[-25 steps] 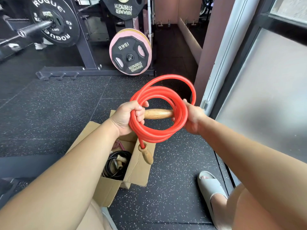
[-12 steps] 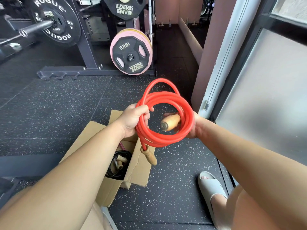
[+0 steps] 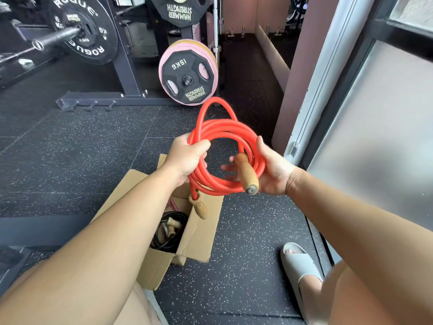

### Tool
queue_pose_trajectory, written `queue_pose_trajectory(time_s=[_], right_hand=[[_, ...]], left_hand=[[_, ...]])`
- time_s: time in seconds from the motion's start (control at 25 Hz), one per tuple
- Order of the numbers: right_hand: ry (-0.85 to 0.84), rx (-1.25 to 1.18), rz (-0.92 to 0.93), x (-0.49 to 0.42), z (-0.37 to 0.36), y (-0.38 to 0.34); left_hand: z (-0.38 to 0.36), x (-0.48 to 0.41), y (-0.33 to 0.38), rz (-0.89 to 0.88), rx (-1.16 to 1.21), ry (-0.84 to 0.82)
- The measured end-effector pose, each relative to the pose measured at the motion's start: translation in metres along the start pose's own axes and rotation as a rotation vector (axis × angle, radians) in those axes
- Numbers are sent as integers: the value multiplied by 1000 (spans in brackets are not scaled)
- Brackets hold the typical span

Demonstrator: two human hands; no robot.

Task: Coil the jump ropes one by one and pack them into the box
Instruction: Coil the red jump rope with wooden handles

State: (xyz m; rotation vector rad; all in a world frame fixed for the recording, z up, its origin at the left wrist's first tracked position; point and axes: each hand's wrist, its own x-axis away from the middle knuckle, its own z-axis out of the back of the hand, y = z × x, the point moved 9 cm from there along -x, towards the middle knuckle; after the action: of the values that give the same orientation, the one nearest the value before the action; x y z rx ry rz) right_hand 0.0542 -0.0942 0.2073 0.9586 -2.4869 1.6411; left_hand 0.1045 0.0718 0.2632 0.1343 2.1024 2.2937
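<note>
A red jump rope [image 3: 222, 134] is wound into a coil in front of me, above the floor. My left hand [image 3: 187, 158] grips the coil's left side. My right hand [image 3: 274, 170] lies under the coil's right side, palm up with blurred fingers, and one wooden handle [image 3: 246, 174] rests across it, butt end toward me. The other wooden handle [image 3: 199, 206] dangles below my left hand. Beneath stands an open cardboard box [image 3: 199, 233] on the floor. A coiled black jump rope [image 3: 168, 228] with wooden handles lies inside it.
A black speckled rubber floor [image 3: 93, 160] spreads around the box. A rack with weight plates [image 3: 187, 73] and a barbell [image 3: 56, 38] stands at the back. A frosted glass door [image 3: 375, 137] closes off the right. My foot in a grey slide [image 3: 300, 266] is by the box.
The wooden handle in my right hand has turned from lying across the coil to pointing its butt toward me. The coil has tilted flatter, and both hands have dropped a little.
</note>
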Motion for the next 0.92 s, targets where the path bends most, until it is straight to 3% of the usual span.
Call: queue_pose_trajectory(time_s=[0.16, 0.24, 0.4, 0.6, 0.76, 0.92], right_hand=[[180, 246, -80, -1, 13, 5], [279, 184, -30, -2, 17, 4], [242, 12, 36, -3, 4, -2], [291, 174, -38, 3, 4, -8], [235, 255, -162, 6, 4, 5], [295, 414, -92, 6, 9, -5]], left_hand=[[10, 6, 8, -113, -165, 95], [9, 8, 9, -140, -226, 116], [9, 8, 8, -130, -253, 149], [11, 6, 4, -109, -270, 179], [14, 3, 1, -110, -296, 170], [15, -2, 0, -121, -376, 165]])
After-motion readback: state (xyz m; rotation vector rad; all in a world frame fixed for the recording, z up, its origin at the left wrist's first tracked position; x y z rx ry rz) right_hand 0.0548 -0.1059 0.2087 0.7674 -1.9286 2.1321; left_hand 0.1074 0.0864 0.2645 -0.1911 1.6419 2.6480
